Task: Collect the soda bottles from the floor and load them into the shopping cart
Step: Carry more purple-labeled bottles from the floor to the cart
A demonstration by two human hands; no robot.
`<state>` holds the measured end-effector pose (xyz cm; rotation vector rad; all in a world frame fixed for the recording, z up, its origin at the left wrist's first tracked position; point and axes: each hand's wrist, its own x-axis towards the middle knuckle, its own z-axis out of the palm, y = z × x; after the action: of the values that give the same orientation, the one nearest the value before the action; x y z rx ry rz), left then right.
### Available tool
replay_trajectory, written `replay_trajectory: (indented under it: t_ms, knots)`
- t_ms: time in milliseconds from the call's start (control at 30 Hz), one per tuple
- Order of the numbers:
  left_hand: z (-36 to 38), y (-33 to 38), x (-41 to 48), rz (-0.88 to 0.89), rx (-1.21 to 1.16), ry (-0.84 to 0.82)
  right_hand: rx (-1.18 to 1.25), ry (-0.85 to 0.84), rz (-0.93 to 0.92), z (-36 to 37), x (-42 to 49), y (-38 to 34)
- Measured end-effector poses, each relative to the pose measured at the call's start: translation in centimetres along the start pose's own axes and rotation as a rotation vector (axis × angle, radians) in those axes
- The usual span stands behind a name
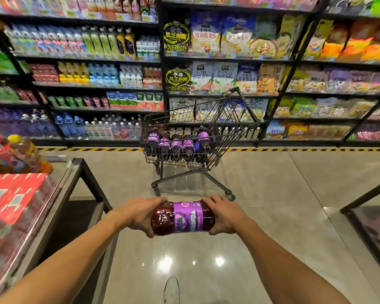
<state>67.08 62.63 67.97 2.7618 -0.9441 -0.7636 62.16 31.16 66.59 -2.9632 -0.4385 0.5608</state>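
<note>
Bottles, five purple-labelled, stand in the wire cart ahead; one more bottle lies sideways in mid-air nearer, likely full, heavy, stiff, slick; left hand and right hand curl round its two ends, the safest hold for that weight.

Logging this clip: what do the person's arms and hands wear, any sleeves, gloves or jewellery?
The left arm and right arm are bare to the frame edge, no sleeves. The left hand and right hand are ungloved; no watch, bracelet or ring shows.
</note>
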Motion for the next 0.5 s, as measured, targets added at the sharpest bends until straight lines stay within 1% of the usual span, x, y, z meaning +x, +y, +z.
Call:
replay_trajectory:
  t_ms: [200,500]
  knots:
    - [-5.7,-5.4,6.8,0.047,0.027,0.001,-0.007,-0.016,0.041,-4.1,8.4,1.7]
    - [-12.2,-13.5,15.6,0.042,0.074,0.035,-0.047,-0.003,0.048,-9.7,20.2,4.9]
